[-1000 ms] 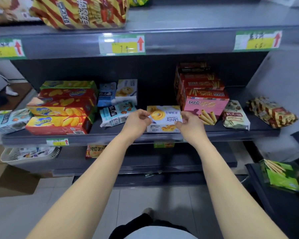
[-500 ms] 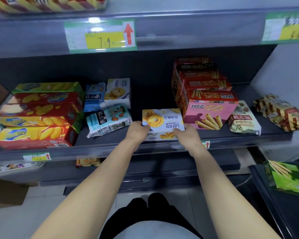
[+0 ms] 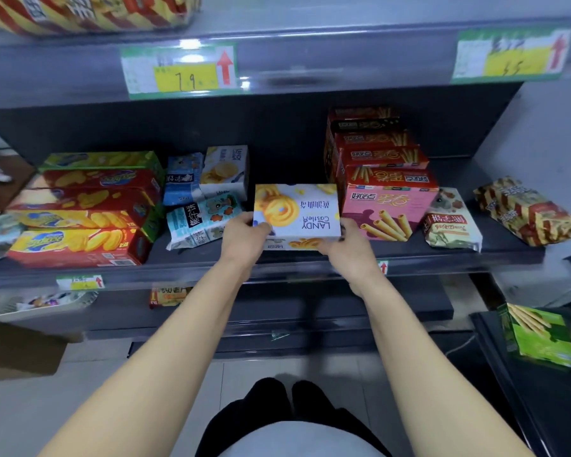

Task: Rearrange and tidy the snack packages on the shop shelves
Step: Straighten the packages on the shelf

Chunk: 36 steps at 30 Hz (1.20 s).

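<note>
A white Landy Castle cookie box (image 3: 297,211) lies at the front middle of the dark shelf (image 3: 264,260), its print upside down to me. My left hand (image 3: 244,235) grips its left front corner and my right hand (image 3: 346,247) grips its right front corner. Another box of the same kind seems to lie under it, mostly hidden. A row of pink and red stick-biscuit boxes (image 3: 388,206) stands right beside it. To the left lie blue bear-biscuit bags (image 3: 201,222) and a second Landy box (image 3: 226,171) standing behind them.
Stacked red, yellow and green chip boxes (image 3: 80,212) fill the shelf's left. A small bag (image 3: 452,224) and a striped bag (image 3: 526,211) lie at the right. A green stick-snack pack (image 3: 541,334) sits on a lower right rack. The upper shelf edge (image 3: 310,57) overhangs with price tags.
Both hands have stayed on the cookie box, now gripping its front corners. The box sits a little further in on the shelf. The view has moved closer.
</note>
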Each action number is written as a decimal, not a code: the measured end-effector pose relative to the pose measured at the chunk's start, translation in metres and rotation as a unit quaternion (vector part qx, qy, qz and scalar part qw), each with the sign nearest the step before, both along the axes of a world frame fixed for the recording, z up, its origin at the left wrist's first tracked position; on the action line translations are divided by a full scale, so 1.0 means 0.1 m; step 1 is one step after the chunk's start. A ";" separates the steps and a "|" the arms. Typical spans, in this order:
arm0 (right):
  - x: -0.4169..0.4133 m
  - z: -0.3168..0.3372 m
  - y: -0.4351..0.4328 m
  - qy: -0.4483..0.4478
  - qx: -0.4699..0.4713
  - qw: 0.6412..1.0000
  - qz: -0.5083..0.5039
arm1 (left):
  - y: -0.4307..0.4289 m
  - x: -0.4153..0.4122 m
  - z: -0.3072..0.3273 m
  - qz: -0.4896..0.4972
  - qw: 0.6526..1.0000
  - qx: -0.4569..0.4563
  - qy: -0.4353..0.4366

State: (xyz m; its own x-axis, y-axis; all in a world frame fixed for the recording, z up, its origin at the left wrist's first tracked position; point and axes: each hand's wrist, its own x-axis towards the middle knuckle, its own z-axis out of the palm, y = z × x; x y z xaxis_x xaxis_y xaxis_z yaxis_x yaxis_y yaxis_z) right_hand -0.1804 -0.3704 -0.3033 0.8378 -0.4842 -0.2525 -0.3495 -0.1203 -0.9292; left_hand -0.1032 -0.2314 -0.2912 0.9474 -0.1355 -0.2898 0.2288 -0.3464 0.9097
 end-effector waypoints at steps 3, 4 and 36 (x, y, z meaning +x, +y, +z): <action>-0.21 0.14 -0.02 -0.024 0.007 1.000 -0.004 | -0.02 -0.20 0.17 0.008 1.000 -0.001 -0.014; -0.29 0.17 -0.02 -0.030 0.008 1.000 -0.003 | -0.02 -0.28 0.23 0.013 1.000 -0.002 -0.018; -1.77 1.70 0.18 -0.270 -0.162 0.949 -0.008 | 0.36 -1.95 1.75 -0.058 0.959 -0.082 -0.267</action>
State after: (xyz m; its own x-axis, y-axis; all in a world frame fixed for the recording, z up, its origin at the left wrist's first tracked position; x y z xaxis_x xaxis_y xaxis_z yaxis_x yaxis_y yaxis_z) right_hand -0.3572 -0.3522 -0.1338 0.7944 -0.4769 0.3762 0.1629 -0.4293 -0.8883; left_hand -0.2985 -0.1958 -0.1166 0.9310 -0.2505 0.2656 -0.3151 -0.1837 0.9311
